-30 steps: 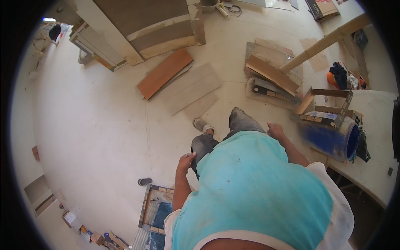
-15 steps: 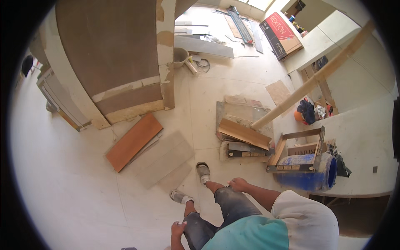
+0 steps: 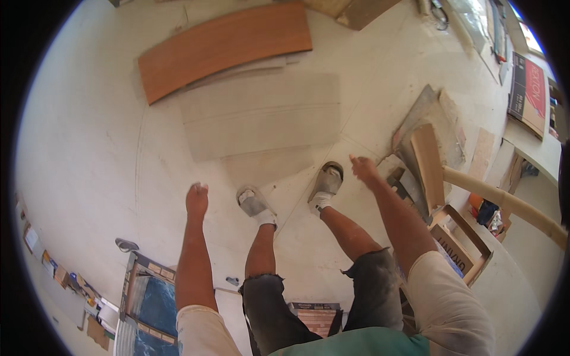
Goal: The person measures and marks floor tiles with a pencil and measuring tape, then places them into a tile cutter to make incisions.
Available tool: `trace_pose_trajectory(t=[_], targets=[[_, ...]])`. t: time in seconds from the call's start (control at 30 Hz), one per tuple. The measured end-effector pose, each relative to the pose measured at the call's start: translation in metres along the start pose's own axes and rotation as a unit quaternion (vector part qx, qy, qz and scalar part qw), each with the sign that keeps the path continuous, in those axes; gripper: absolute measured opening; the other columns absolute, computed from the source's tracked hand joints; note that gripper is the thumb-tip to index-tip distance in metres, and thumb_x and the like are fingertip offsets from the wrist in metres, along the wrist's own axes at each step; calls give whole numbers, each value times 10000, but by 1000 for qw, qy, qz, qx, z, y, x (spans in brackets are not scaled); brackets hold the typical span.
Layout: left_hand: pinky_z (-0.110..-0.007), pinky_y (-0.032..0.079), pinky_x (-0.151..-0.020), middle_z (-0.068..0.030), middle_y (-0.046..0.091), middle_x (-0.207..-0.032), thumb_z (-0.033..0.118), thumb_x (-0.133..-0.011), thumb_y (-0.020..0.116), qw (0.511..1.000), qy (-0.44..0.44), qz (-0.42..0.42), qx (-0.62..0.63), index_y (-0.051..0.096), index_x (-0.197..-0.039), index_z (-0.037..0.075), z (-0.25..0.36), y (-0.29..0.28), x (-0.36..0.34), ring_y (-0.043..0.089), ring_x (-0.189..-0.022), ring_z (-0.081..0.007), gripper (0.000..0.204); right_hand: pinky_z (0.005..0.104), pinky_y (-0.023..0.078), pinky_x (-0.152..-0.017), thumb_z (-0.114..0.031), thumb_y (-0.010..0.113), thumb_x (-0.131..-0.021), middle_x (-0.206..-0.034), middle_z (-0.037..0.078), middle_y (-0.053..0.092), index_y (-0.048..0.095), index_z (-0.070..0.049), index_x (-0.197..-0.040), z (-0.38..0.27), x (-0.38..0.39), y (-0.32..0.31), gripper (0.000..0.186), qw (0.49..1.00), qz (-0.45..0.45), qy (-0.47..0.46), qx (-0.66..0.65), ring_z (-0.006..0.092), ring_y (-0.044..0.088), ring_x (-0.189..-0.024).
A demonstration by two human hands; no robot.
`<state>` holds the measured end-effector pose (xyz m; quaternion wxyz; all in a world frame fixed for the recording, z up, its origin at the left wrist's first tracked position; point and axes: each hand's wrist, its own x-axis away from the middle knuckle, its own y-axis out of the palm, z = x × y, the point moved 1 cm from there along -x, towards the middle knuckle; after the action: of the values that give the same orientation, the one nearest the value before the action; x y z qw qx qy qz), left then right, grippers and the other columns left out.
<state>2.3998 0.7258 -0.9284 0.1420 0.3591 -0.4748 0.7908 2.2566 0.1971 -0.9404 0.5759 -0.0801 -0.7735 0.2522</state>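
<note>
My left hand (image 3: 197,200) hangs above the pale floor left of my feet, fingers curled; whether it holds anything I cannot make out. My right hand (image 3: 365,171) is right of my sandals (image 3: 329,178), index finger out, other fingers loosely bent, nothing visible in it. Ahead of both hands lie faint grey rectangular sheets or tiles (image 3: 261,118), with an orange-brown wood-look plank (image 3: 225,47) on grey pieces beyond. Beside my right hand are stacked boards (image 3: 430,166) topped by a long cardboard strip.
A wooden pole (image 3: 504,199) slants across the right, near a cardboard frame (image 3: 478,264) and orange and dark items (image 3: 484,207). A red-and-black carton (image 3: 528,95) stands upper right. Boxed blue panels (image 3: 151,302) and a loose sandal (image 3: 126,244) are lower left; clutter lines the left wall.
The view has swung round and down, so the planks now lie straight ahead. Both arms have moved forward, away from my thighs, and out to either side of my legs.
</note>
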Motion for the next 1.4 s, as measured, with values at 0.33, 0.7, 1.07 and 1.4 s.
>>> trace_pose_trajectory(t=[0.33,0.7,1.07,1.4], targets=[[-412,380,-1024,-300,485,-1319,405,-925,518,993,9,118,25,465,-1297,-89,-29,55,-186,483,-1229,-395,621,370,441,-894,-515,525,-906,-1058,223,650,622,76,-1108,-37,-164,40,632,986,146,-52,-58,304,605,-1023],[-381,426,-894,-177,617,-1097,606,-867,538,979,-83,135,132,564,-1167,-73,-19,60,-209,564,-1010,-278,743,342,426,-896,-620,513,-877,-989,195,630,626,94,-1056,-32,-161,45,745,978,158,-57,-127,257,577,-985],[-394,352,-1016,-219,518,-1289,704,-852,444,967,-99,108,207,489,-1291,-82,-6,61,-210,476,-1191,-319,900,361,433,-778,-582,432,-931,-788,135,587,608,41,-836,-59,-99,41,654,938,291,-66,-177,233,560,-819],[-371,188,-1135,-187,272,-1510,716,-845,467,914,-138,9,380,270,-1432,-83,-30,29,-131,269,-1386,-282,1011,447,436,-837,-579,388,-938,-832,272,619,609,70,-871,-134,33,-42,690,945,310,-96,-33,410,583,-865]])
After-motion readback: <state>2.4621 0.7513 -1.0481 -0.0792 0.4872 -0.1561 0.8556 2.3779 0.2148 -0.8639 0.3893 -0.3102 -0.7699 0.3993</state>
